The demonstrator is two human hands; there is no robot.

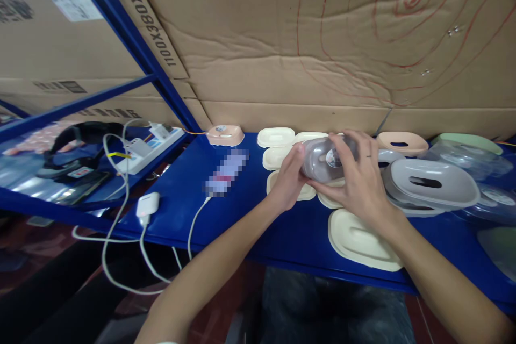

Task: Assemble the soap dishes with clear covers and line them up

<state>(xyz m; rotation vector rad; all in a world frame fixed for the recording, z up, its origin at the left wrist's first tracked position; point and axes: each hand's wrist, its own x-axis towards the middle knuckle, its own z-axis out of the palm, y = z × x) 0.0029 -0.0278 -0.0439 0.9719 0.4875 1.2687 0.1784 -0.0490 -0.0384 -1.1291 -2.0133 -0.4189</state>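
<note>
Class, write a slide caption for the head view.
Left hand and right hand hold a clear container above cream trays on a blue tabletop.

My single view looks out from my head, facing forward and down along my bare forearms (220,250) to my fingers (366,148), close by and right of centre. Beyond the glossy, flat blue counter (237,215) it meets the upright brown cardboard sheet (250,27); its lower edge takes in my dark-clothed lap (330,309).

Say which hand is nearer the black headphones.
Left. The left hand is well to the right of the headphones, at the clear tub's near side; the right hand is farther right, on its other side.
</note>
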